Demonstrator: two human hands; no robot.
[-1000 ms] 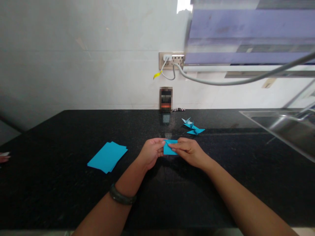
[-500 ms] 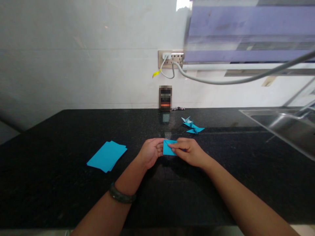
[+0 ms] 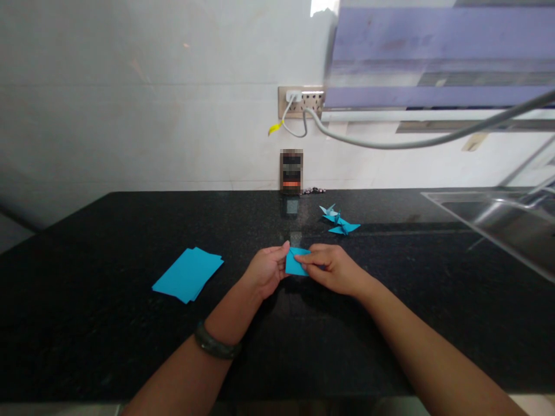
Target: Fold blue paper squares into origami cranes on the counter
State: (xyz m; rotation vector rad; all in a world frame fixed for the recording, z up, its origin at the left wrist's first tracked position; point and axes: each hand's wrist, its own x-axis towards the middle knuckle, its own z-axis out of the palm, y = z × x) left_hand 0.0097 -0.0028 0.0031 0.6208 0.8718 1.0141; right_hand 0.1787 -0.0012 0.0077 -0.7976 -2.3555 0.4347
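A small blue sheet of origami paper [image 3: 295,266], folded into a square with a slanting crease near its top left, is between my hands above the dark counter. My right hand [image 3: 333,267] pinches it from the right, fingers on its face. On the other side, my left hand [image 3: 267,269] holds the left edge, fingers partly behind the paper and thumb raised at the upper corner. A stack of blue paper sheets [image 3: 188,274] lies to the left. Folded paper cranes [image 3: 344,227] in blue and paler blue rest beyond my right hand.
A phone-like blurred object [image 3: 292,171] leans on the wall, with a beaded strand [image 3: 314,190] beside it. At the right is a metal sink [image 3: 498,214]. A grey cable [image 3: 381,144] runs from the wall socket [image 3: 310,104] across the upper right.
My left thumb has lifted toward the paper's upper left corner and its fingers have curled in. The folded paper has shifted slightly left. The stack and cranes stay put.
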